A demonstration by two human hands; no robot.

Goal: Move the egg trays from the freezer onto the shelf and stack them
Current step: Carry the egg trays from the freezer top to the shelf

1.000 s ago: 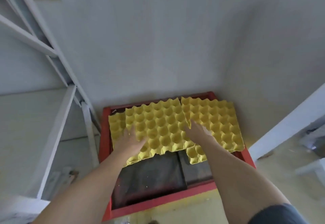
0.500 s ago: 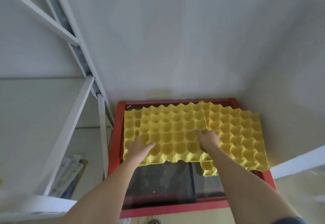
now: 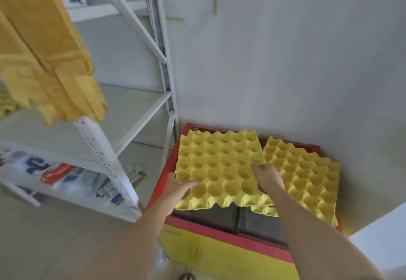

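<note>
While the left hand [image 3: 179,188] clamps the seven-o'clock edge of a yellow egg tray [image 3: 219,169], thumb on top, the right hand [image 3: 267,175] grips its three-o'clock edge; this tray sits tilted over the red-rimmed freezer [image 3: 228,239]; a second egg tray [image 3: 307,176] lies on the freezer at three o'clock, partly beneath the first; the white shelf [image 3: 103,158] stands at nine o'clock.

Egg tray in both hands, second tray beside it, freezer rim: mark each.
held egg tray [image 3: 216,167]: head view, middle cups.
second egg tray [image 3: 307,176]: head view, centre.
freezer rim [image 3: 230,239]: head view, red front edge.
</note>
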